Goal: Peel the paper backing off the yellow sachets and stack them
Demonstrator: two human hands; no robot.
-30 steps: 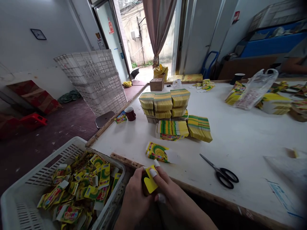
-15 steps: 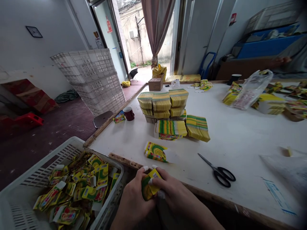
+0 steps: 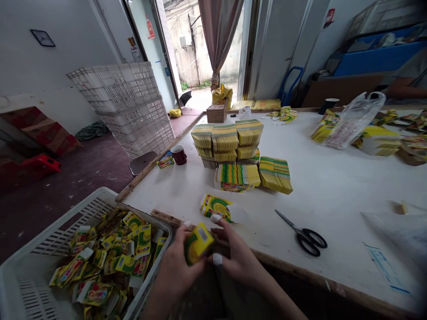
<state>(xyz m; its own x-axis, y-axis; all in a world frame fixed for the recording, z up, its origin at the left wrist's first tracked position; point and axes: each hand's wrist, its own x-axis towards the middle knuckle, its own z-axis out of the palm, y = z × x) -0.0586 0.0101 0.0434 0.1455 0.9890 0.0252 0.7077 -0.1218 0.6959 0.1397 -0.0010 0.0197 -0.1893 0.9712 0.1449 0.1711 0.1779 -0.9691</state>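
My left hand (image 3: 173, 262) is closed around a small yellow and green box (image 3: 199, 243), held over the table's front edge. Just to its right, my right hand (image 3: 236, 253) has thumb and fingers apart and holds nothing. White covers show on some fingertips. The right index fingertip overlaps the near edge of a flattened carton (image 3: 218, 208) on the table; whether it touches I cannot tell. Behind that carton stand stacked bundles of flat cartons (image 3: 225, 137), with a nearer bundle (image 3: 237, 176) and another bundle (image 3: 275, 173) in front.
Below left, a white plastic basket (image 3: 83, 205) holds many small boxes. Black-handled scissors (image 3: 302, 235) lie right of my hands. A dark red mug (image 3: 179, 155) stands near the left table edge. Clear plastic bags (image 3: 353, 122) and a cardboard box (image 3: 216, 113) are farther off.
My left hand has moved slightly left with the small box. My right hand has let go of it, spread its fingers and moved toward the flattened carton.
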